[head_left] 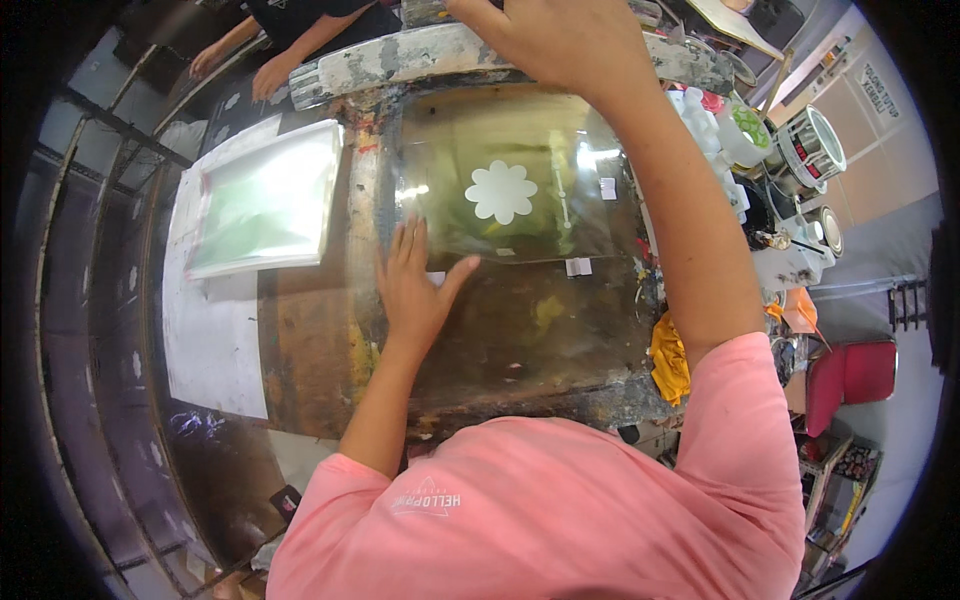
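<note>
My left hand (pixel 410 285) lies with fingers spread at the lower left corner of a transparent plastic sheet (pixel 440 215). A white flower shape (pixel 501 192) shows on the sheet, and glare crosses its surface. Small white tabs (pixel 579 267) sit along the sheet's lower and right edges. My right arm stretches across the right side to the top, where my right hand (pixel 555 40) is over a paint-stained frame bar (pixel 430 60). The picture's upper edge cuts off its fingers, so its grip is hidden. To the left lies a stack of clear sheets (pixel 270 200).
White paper (pixel 210 350) lies under the stack on the stained wooden table (pixel 310 340). Bottles and paint tubs (pixel 748 135) crowd the right edge, with a yellow cloth (pixel 669 358) below. Another person's hands (pixel 270 75) are at upper left, by a metal rack (pixel 85 300).
</note>
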